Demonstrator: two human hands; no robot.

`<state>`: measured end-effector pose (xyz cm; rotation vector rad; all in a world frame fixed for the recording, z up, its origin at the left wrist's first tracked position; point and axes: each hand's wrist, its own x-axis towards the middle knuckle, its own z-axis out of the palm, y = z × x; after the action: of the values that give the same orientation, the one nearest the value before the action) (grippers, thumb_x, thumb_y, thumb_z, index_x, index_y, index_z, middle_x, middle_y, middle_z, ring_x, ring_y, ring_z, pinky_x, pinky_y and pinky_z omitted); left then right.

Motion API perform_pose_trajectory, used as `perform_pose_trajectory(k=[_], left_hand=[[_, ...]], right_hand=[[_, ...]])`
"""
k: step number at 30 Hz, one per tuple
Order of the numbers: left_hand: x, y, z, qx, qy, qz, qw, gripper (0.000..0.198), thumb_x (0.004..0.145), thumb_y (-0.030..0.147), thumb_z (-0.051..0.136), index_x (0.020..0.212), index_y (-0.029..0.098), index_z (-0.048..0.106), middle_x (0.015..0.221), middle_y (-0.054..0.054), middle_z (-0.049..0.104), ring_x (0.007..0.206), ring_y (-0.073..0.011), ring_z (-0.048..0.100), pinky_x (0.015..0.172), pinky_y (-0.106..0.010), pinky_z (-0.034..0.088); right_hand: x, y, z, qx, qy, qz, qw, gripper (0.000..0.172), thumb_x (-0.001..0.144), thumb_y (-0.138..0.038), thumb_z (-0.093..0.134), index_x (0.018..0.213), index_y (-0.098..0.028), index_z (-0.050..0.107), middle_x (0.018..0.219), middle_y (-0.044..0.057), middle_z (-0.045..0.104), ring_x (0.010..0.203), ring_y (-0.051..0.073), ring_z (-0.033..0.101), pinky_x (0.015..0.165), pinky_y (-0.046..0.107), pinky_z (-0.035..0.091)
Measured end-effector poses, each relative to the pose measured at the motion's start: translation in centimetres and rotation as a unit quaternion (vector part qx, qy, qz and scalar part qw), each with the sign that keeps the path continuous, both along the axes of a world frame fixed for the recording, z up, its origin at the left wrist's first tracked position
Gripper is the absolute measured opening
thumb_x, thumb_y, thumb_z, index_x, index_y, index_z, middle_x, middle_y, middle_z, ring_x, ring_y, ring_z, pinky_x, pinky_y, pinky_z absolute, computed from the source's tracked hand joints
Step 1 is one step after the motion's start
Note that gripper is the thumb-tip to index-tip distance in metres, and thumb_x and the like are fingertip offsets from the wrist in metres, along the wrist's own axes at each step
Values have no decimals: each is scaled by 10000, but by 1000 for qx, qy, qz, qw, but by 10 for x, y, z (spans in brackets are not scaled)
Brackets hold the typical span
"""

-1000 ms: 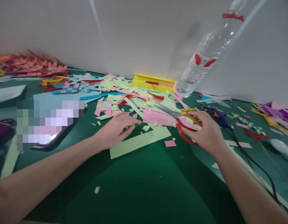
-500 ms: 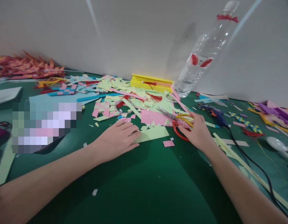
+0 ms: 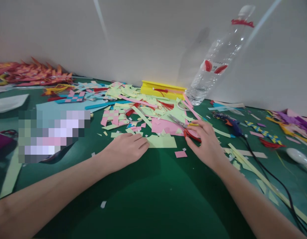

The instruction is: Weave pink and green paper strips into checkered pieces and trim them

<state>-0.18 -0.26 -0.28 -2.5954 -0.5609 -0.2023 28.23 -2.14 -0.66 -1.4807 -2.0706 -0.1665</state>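
Near the middle of the green table, my left hand (image 3: 127, 149) is closed on the left end of a pale green paper strip (image 3: 163, 141). Scissors (image 3: 178, 121) with red and yellow handles lie on paper, blades pointing to the upper left. Over their handles rests my right hand (image 3: 205, 142), its fingers spread and partly covering them; no firm grip shows. A small pink paper piece (image 3: 180, 154) lies between my hands. Behind them is a pink sheet (image 3: 167, 126) among many green, pink and blue scraps.
A plastic bottle (image 3: 210, 66) leans on the wall behind a yellow folded piece (image 3: 163, 89). At right lie a glue gun (image 3: 229, 122) with a black cable and a white spoon (image 3: 296, 155). A pixelated object (image 3: 54, 136) and blue paper (image 3: 51, 108) are at left.
The green strip has levelled out and its left part is more covered by my left hand. My right hand has shifted slightly left over the scissors' handles.
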Motion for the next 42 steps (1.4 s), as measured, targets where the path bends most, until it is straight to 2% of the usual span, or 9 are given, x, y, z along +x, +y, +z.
perform_pose_trajectory(k=[6,11,14,18,24,31,35,39,42], left_hand=[[0,-2,4,76,-51,-12,996,260,885,27,413,892,120,655,844,-91,720,737,-178,655,638,-295,510],[4,-3,11,149,-143,8,978,170,880,118,507,775,131,641,744,-60,709,692,-174,654,653,-305,508],[8,-6,12,116,-156,0,981,168,878,118,500,768,135,626,754,-52,703,709,-174,650,689,-323,502],[14,-14,7,2,-192,-5,981,165,886,117,467,789,132,601,754,-40,681,688,-154,632,633,-282,477],[10,-12,3,-54,-205,32,977,224,937,162,383,884,152,601,733,-25,668,585,-160,599,534,-282,420],[1,3,-4,-134,-129,-4,983,254,951,165,386,1012,135,630,901,-69,693,833,-205,636,748,-329,443],[2,1,-4,-156,-115,-1,981,296,934,299,475,1154,131,579,1028,-90,671,941,-228,616,845,-367,410],[4,-3,-2,-149,-115,-8,982,389,899,416,521,1161,135,576,1074,-97,667,991,-242,607,914,-396,366],[5,-5,0,-137,-130,-23,982,417,880,417,553,1178,126,560,1067,-97,674,984,-239,612,927,-391,350]], right_hand=[[-8,-6,3,28,-12,52,998,215,853,-223,496,1057,-211,561,1168,126,545,1136,281,518,956,480,420],[-21,-19,8,17,-36,121,992,351,861,-267,519,1207,-217,483,1193,114,580,1148,272,518,947,464,425],[-26,-22,10,20,-55,175,983,333,860,-275,529,1186,-210,505,1143,109,619,1093,261,553,950,471,417],[-28,-23,12,27,-62,248,966,117,864,-181,527,924,-232,613,876,27,688,862,186,615,922,424,428],[-25,-22,8,-31,52,165,984,133,878,-250,529,945,-237,642,823,38,692,775,187,616,736,358,494],[-19,-14,1,-117,-2,172,978,208,868,-216,543,1061,-212,620,957,66,691,890,211,614,846,441,476],[-19,-14,0,-127,5,180,975,203,871,-212,533,1051,-221,626,977,59,694,941,213,618,890,458,465],[-21,-16,2,-161,81,151,972,195,869,-263,531,1027,-235,642,988,59,699,934,208,641,790,372,536],[-22,-18,7,-227,184,118,949,199,846,-324,568,1010,-241,644,994,50,703,834,194,683,686,322,578]])
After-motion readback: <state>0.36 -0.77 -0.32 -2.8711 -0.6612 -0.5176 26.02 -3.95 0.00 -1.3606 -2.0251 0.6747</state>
